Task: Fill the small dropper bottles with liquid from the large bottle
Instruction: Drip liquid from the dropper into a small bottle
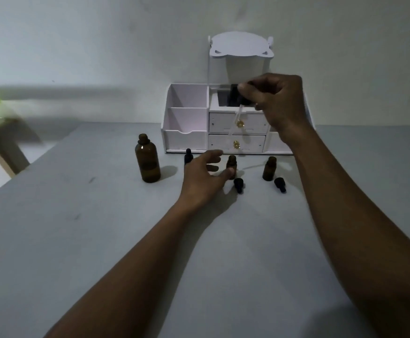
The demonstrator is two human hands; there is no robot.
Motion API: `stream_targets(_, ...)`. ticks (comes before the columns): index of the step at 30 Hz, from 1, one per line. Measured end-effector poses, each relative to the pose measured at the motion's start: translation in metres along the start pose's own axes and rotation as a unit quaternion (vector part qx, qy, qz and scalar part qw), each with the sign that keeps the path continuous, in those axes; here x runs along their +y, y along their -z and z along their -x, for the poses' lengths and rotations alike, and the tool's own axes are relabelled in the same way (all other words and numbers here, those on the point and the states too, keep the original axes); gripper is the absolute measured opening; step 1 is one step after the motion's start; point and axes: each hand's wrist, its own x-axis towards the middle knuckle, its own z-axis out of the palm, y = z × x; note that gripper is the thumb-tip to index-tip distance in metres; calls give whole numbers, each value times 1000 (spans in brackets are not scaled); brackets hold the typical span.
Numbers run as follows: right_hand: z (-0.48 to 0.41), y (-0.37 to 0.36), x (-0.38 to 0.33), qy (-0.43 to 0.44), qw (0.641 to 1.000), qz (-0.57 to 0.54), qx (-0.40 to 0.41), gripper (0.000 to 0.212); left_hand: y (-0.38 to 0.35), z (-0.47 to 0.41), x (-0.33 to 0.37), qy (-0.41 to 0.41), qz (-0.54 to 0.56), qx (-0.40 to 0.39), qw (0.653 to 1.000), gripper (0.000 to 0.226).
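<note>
Head view suggests filling is underway: right hand [277,103] pinches a dropper [241,102] above the middle small bottle [231,162] gripped by left hand [201,178], while the right small bottle [269,169] stands uncapped, levels unreadable.

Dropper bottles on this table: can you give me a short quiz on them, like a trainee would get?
1. True or false: the large bottle stands uncapped.
2. The right hand holds: A. a dropper; B. a drawer knob; C. nothing.
3. What does the left hand grip?

Key: 1 true; 2 A; 3 a small bottle, the middle one.
</note>
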Motion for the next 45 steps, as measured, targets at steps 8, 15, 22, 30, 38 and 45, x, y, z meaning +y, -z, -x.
stream_targets(8,0,-34,-40,9,985,-175,-5,11,90,19,7,-127,-20,203,971,30)
stream_targets(15,0,-90,-53,-18,978,-207,-29,12,149,3,-40,-20,7,234,972,47)
stream_targets(22,1,-127,-62,-45,970,-238,-38,15,155,5,-60,55,95,78,991,45)
stream_targets(30,8,-147,-55,-58,972,-220,-63,17,157,6,-63,50,77,66,994,46)
stream_targets(38,13,-159,-50,-28,978,-161,-126,20,159,5,-66,46,73,56,995,46)
stream_targets(45,21,-173,-31,-29,978,-76,-192,20,160,5,-66,46,82,51,994,46)
